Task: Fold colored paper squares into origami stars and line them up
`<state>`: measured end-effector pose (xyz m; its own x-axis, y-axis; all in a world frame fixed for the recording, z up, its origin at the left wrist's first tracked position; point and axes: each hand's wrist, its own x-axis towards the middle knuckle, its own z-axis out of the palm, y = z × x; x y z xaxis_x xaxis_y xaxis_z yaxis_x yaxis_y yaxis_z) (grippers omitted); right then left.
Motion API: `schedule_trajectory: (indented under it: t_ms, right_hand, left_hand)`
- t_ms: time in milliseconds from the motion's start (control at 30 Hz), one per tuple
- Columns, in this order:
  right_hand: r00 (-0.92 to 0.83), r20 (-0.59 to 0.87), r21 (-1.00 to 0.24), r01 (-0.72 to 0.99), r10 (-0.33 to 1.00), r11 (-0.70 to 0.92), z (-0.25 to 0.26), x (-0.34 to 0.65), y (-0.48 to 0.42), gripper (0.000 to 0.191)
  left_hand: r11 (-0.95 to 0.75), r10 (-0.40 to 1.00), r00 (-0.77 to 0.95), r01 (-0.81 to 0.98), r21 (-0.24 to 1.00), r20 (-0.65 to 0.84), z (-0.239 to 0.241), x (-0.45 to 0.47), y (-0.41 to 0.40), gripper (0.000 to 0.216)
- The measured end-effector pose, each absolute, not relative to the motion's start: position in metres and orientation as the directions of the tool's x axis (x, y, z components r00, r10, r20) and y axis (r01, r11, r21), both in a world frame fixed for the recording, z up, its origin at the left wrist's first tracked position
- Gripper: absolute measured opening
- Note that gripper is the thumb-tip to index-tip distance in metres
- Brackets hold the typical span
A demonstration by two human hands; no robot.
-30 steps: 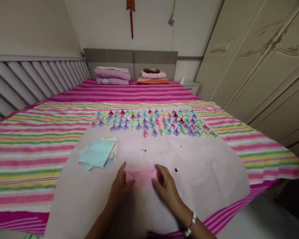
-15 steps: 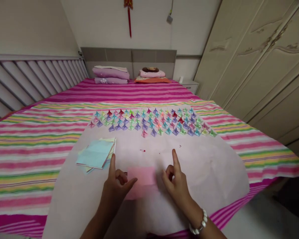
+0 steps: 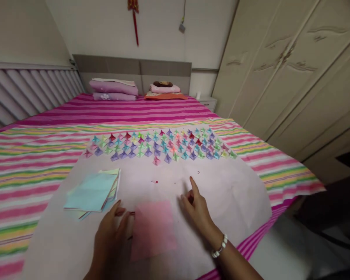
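Observation:
A square sheet of pink paper [image 3: 153,231] lies flat on the white sheet [image 3: 221,221], with a hand on either side of it. My left hand [image 3: 108,233] is beside the paper's left edge, its fingers apart and holding nothing. To the right of the paper is my right hand [image 3: 197,208], its index finger stretched forward and the others loosely bent, with nothing seen in them. Neither hand appears to touch the pink paper. A stack of coloured paper squares [image 3: 91,191], light blue on top, lies ahead of my left hand.
Rows of small folded paper shapes [image 3: 156,160] in many colours stand across the far part of the white sheet. A tiny red-tipped piece [image 3: 154,181] lies nearer. Striped bedding [image 3: 14,182] surrounds the sheet; folded bedclothes [image 3: 115,88] rest by the headboard.
The pink paper, folded or raised at its near part before, now lies fully flat. My left hand has moved left, away from it. The whole view has shifted to the right.

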<state>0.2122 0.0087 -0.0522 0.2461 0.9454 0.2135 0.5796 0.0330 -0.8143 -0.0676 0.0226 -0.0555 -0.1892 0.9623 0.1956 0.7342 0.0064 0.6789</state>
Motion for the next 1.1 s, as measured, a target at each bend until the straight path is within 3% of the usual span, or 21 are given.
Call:
schedule_trajectory:
  t_ms: [67,167,333,467,667,1100]
  right_hand:
    - [0.312,0.307,-0.771,0.636,0.899,0.043,-0.052,0.232,0.018,0.056]
    - [0.344,0.469,-0.613,0.790,0.813,0.019,-0.051,0.272,0.037,0.047]
    - [0.501,0.343,-0.439,0.833,0.795,-0.335,-0.043,0.337,0.064,0.047]
    - [0.568,0.252,-0.409,0.796,0.784,-0.446,-0.039,0.369,0.076,0.048]
    - [0.560,0.209,-0.406,0.795,0.802,-0.450,-0.040,0.384,0.084,0.046]
    - [0.380,0.242,-0.406,0.875,0.893,-0.263,-0.046,0.337,0.092,0.044]
  left_hand:
    - [-0.051,0.949,-0.154,0.784,0.618,0.275,-0.064,-0.076,0.023,0.055]
    - [-0.054,0.951,-0.131,0.822,0.567,0.281,-0.075,-0.085,0.026,0.052]
    - [-0.061,0.956,-0.117,0.817,0.574,0.268,-0.085,-0.090,0.030,0.049]
    - [-0.058,0.966,-0.103,0.809,0.585,0.239,-0.085,-0.092,0.032,0.049]
    - [-0.038,0.968,-0.115,0.815,0.579,0.225,-0.085,-0.090,0.033,0.048]
    - [-0.029,0.973,-0.104,0.831,0.555,0.207,-0.078,-0.085,0.030,0.047]
